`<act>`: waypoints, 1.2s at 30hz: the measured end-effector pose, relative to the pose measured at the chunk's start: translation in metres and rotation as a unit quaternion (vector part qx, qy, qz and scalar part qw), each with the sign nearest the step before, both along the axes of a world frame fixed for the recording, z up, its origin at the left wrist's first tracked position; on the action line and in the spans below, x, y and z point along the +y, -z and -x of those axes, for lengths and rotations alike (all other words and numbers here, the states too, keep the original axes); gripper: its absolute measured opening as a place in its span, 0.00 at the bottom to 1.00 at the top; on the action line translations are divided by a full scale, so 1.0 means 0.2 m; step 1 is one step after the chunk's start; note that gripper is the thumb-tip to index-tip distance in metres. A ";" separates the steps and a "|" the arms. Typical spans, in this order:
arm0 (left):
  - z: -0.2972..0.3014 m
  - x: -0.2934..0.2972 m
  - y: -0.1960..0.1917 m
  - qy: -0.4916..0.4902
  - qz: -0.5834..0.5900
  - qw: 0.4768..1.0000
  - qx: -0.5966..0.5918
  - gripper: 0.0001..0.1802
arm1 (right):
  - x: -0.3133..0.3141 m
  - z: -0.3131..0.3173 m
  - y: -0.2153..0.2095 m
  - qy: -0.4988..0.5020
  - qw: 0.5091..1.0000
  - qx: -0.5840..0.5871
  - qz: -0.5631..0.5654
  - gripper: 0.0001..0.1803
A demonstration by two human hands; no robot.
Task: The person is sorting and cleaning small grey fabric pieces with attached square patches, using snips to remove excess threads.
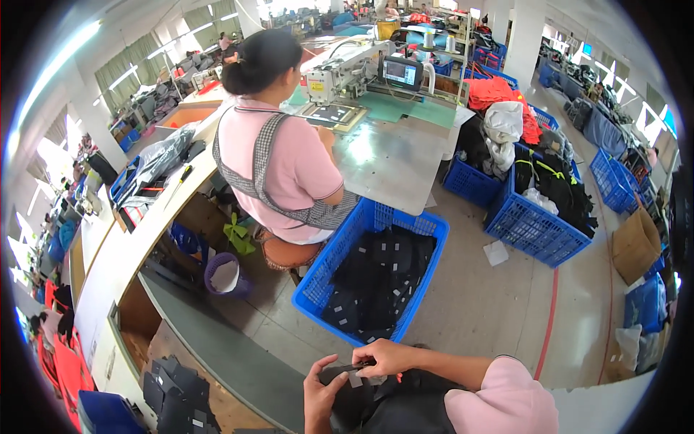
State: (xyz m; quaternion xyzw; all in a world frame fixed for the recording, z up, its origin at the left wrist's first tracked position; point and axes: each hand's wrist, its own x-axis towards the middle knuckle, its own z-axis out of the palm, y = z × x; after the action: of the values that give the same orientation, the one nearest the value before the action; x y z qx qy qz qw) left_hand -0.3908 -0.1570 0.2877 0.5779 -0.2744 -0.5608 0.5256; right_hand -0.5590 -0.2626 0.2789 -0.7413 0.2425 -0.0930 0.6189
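Observation:
Both hands are close together at the bottom middle, over my dark lap. My left hand point(323, 396) has its thumb and fingers curled round the edge of a black fabric piece point(338, 375). A small pale grey patch point(355, 379) shows on that piece, between the two hands. My right hand point(387, 359) comes in from the right with its fingers closed at the patch. Something small and dark sits in its grip, mostly hidden by the fingers. Just beyond my hands stands a blue plastic basket point(299, 304), holding many black fabric pieces point(376, 271) with small pale patches.
A co-worker point(278, 163) sits ahead at a sewing machine point(343, 76) with a screen point(402, 72). Stacked black pieces point(177, 394) lie lower left, beside a long worktable point(119, 289). A purple bin point(225, 278) stands under it. Filled blue baskets point(531, 228) line the right.

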 end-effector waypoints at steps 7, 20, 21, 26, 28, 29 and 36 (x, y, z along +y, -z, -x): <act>0.54 -0.41 0.09 0.045 -0.007 0.999 0.010 0.31 | -0.40 0.63 0.07 0.020 0.999 0.026 0.017 0.09; 1.41 -1.02 0.16 -0.070 -0.044 0.993 -0.089 0.09 | -1.24 1.26 0.02 -0.011 1.000 0.011 0.018 0.11; 1.43 -1.08 0.16 -0.069 -0.048 0.993 -0.085 0.09 | -1.30 1.29 0.01 -0.004 0.997 0.006 0.073 0.12; 1.53 -1.40 0.21 -0.053 -0.006 0.990 -0.131 0.09 | -1.57 1.46 0.00 0.010 0.988 0.080 0.135 0.12; 1.55 -1.53 0.25 -0.042 0.002 0.986 -0.164 0.09 | -1.78 1.52 -0.01 -0.009 0.986 0.123 0.112 0.13; 1.55 -1.59 0.28 -0.074 -0.014 0.993 -0.094 0.10 | -1.89 1.54 -0.03 -0.027 0.984 0.158 0.072 0.13; 1.67 -2.27 0.40 -0.240 -0.081 0.964 0.077 0.14 | -2.69 1.53 0.10 0.006 0.967 0.095 0.236 0.11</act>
State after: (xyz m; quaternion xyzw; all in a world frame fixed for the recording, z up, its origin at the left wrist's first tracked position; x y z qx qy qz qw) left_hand -0.7254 -0.6104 0.2084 0.6224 -0.0395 -0.4816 0.6157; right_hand -0.8646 -0.8009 0.2586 -0.8703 0.2760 -0.0804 0.3999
